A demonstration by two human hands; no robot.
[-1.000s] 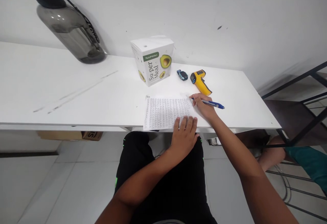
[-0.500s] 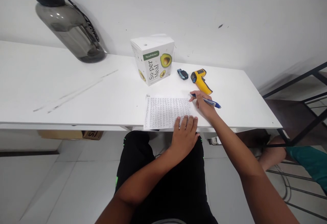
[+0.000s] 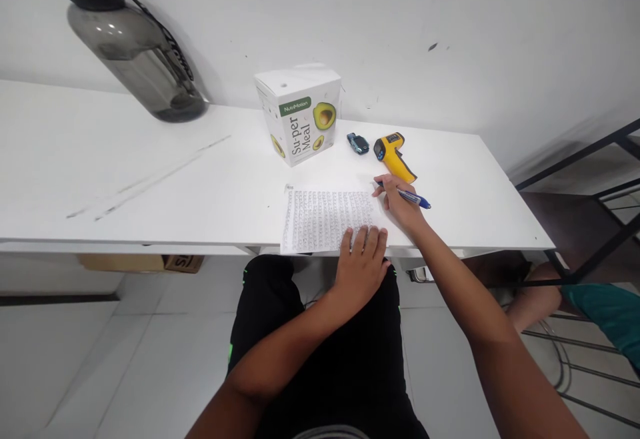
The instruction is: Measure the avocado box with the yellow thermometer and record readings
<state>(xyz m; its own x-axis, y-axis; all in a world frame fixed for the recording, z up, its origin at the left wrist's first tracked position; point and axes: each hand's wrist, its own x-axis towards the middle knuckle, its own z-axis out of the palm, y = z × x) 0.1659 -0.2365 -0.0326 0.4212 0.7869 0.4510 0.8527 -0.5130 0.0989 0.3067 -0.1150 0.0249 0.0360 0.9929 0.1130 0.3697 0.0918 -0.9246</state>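
Observation:
A sheet of paper [image 3: 325,219] covered in rows of small handwritten marks lies at the front edge of the white desk [image 3: 225,192]. My left hand [image 3: 363,262] rests with fingers spread on the sheet's lower right corner. At the paper's right edge, my right hand [image 3: 397,202] is closed around a blue pen [image 3: 417,199], which slants with its back end to the right. The pen's tip is near the upper right of the sheet; I cannot tell whether it touches.
Behind the paper stands a white Su-per Meal box [image 3: 305,119]. A small watch-like device [image 3: 359,144] and a yellow infrared thermometer [image 3: 395,157] lie to its right. A large grey water bottle [image 3: 135,59] stands back left. Another person's leg [image 3: 537,295] shows by a black rack [image 3: 600,245].
My right hand and the pen have shifted very slightly, the pen's back end dipping left a little. My left hand stays on the paper.

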